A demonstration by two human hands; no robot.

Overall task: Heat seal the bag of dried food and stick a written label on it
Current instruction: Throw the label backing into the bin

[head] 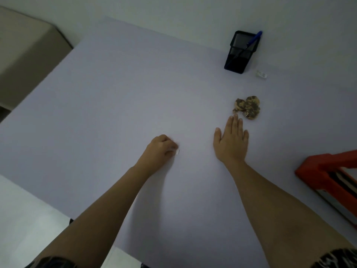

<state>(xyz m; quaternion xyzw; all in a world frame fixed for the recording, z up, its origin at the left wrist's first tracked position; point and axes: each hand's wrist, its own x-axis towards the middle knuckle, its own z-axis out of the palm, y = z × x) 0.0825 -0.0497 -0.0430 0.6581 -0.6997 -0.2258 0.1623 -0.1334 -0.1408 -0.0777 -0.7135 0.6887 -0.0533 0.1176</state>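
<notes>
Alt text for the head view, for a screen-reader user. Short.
On a pale table the left hand pinches a small white piece, while the right hand lies flat with fingertips next to the bag of dried food. Behind stands a black mesh pen holder with a blue pen; a red device sits at the right edge.

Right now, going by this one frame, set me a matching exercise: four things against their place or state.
Things: 1 blue pen; 2 bag of dried food; 3 left hand; 4 red heat sealer.
Places or states: A at the table's right edge; B in the black mesh holder; C pinches a small white piece; D at the right hand's fingertips.
Pairs: 1-B, 2-D, 3-C, 4-A.
</notes>
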